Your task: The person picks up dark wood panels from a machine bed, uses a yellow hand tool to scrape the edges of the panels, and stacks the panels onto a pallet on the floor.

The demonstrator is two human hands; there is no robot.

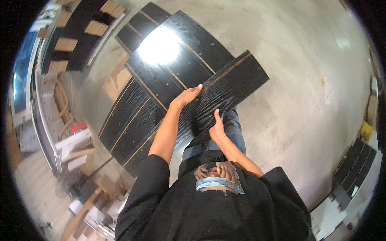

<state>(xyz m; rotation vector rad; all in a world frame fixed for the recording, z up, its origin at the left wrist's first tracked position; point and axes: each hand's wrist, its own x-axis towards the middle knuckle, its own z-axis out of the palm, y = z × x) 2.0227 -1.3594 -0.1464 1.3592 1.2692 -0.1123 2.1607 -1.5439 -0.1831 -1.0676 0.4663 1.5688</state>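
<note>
A long black wood-grain board is held slanting in front of my body, its far end up to the right. My left hand is closed on its far long edge, the thumb along the top. At the near long edge, my right hand grips it with the thumb on the face and the fingers hidden underneath. Small holes dot the board's face. Beyond it lie stacks of black boards with light brown edges; a bright lamp reflection covers part of them. More such boards lie to the left, beside my left forearm.
At the far left, a machine with a long pale rail carries black panels and cardboard pieces. A hose and a red object are near it. Another black stack stands at the right. Concrete floor lies between.
</note>
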